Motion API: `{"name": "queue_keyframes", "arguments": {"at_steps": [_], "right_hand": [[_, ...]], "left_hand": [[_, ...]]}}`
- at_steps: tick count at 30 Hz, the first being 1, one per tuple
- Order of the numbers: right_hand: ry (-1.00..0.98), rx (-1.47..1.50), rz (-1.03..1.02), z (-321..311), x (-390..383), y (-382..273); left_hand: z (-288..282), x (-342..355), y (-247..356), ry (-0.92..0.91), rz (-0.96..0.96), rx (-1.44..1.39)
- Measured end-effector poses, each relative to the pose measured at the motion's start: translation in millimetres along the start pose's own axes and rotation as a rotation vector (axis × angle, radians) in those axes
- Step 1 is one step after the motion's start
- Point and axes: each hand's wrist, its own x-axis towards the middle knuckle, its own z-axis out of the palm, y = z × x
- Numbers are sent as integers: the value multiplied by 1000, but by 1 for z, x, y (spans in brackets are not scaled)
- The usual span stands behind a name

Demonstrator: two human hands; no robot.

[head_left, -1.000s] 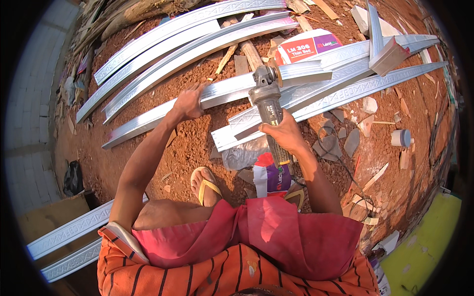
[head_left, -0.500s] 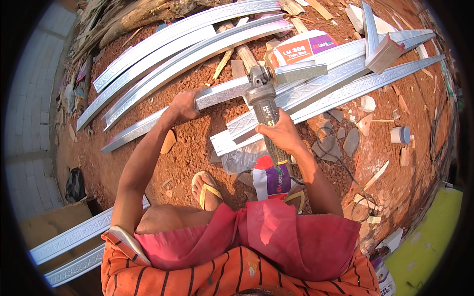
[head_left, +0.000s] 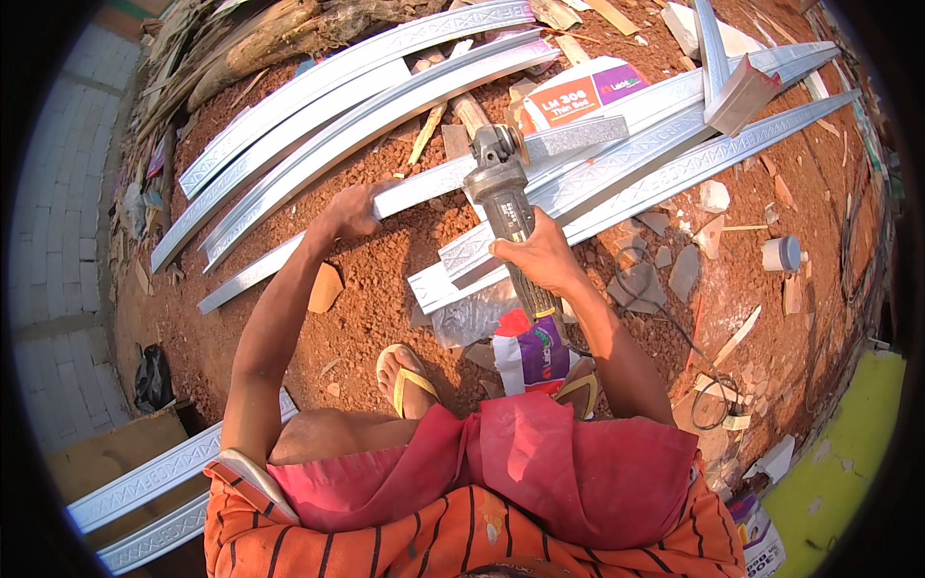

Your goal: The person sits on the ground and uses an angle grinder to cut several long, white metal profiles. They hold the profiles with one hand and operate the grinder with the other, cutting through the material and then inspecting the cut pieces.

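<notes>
My right hand (head_left: pixel 542 255) grips the grey body of an angle grinder (head_left: pixel 501 197), whose head sits against a long white moulded strip (head_left: pixel 429 183) lying on red dirt. My left hand (head_left: pixel 352 210) presses down on that same strip, to the left of the grinder head. The grinder's cord (head_left: pixel 674 328) trails away to the right over the ground. My foot in a yellow sandal (head_left: pixel 405 380) rests just below the strip.
More white moulded strips (head_left: pixel 347 96) lie stacked behind and to the right (head_left: pixel 732 144). A cardboard box (head_left: pixel 578 91), a colourful packet (head_left: pixel 530 352), a white cup (head_left: pixel 780 253), stone shards (head_left: pixel 674 270) and wood scraps (head_left: pixel 251 39) litter the dirt. White bricks (head_left: pixel 58 193) line the left.
The grinder and my right hand have shifted slightly left along the strip. My left hand keeps holding the strip in the same place.
</notes>
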Motion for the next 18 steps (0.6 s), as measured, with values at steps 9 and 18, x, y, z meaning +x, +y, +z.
{"name": "queue_keyframes", "arguments": {"at_steps": [9,18], "right_hand": [[20,49,-18,2,0,-3],[-2,20,-5,-1,2,-7]], "left_hand": [[5,4,-14,-28,-5,-20],[5,4,-11,-11,4,-19]]}}
